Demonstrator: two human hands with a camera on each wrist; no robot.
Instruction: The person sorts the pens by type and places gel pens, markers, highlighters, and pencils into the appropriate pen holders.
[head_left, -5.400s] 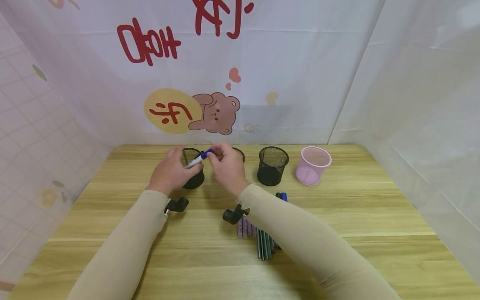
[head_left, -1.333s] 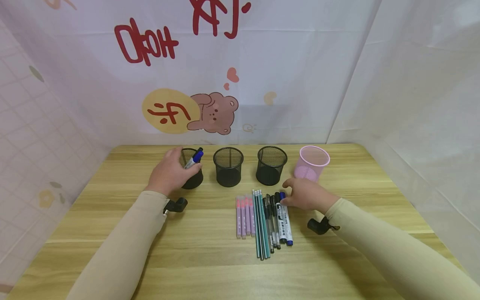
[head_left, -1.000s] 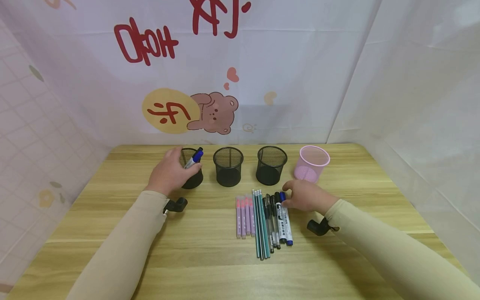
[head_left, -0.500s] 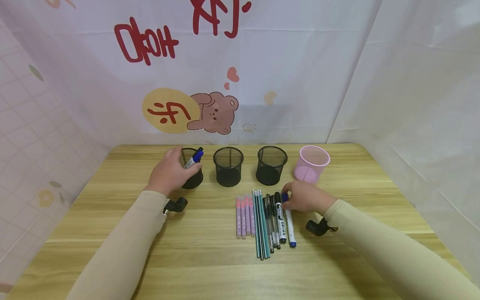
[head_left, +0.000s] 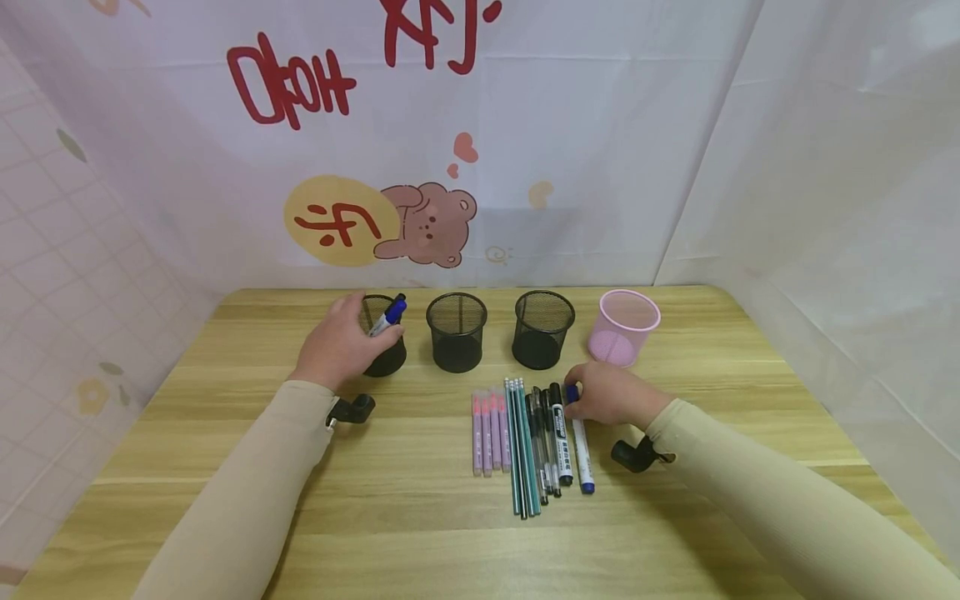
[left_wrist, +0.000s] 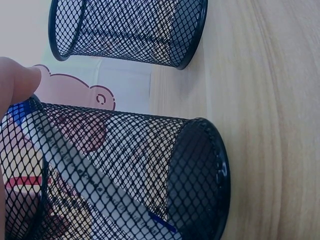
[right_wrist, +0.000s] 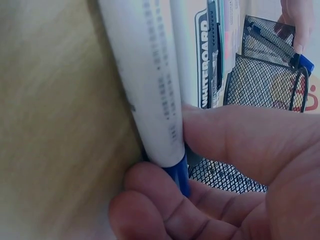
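My left hand grips the leftmost black mesh pen cup by its rim. Inside that cup lean a blue-capped marker and a black-capped one partly hidden behind it. With thumb and fingers, my right hand pinches a white whiteboard marker near its blue cap. That marker lies on the table, slightly apart from a black-capped whiteboard marker. In the right wrist view the fingers close round its cap end.
Two more black mesh cups, one in the middle and one farther right, stand beside a pink mesh cup. Black gel pens, teal and dark pencils and purple highlighters lie side by side on the wooden table.
My right hand has left the leftmost cup, where it held a blue-capped marker, and now pinches another on the table. This marker has shifted right, away from the black-capped one. The left hand stays put.
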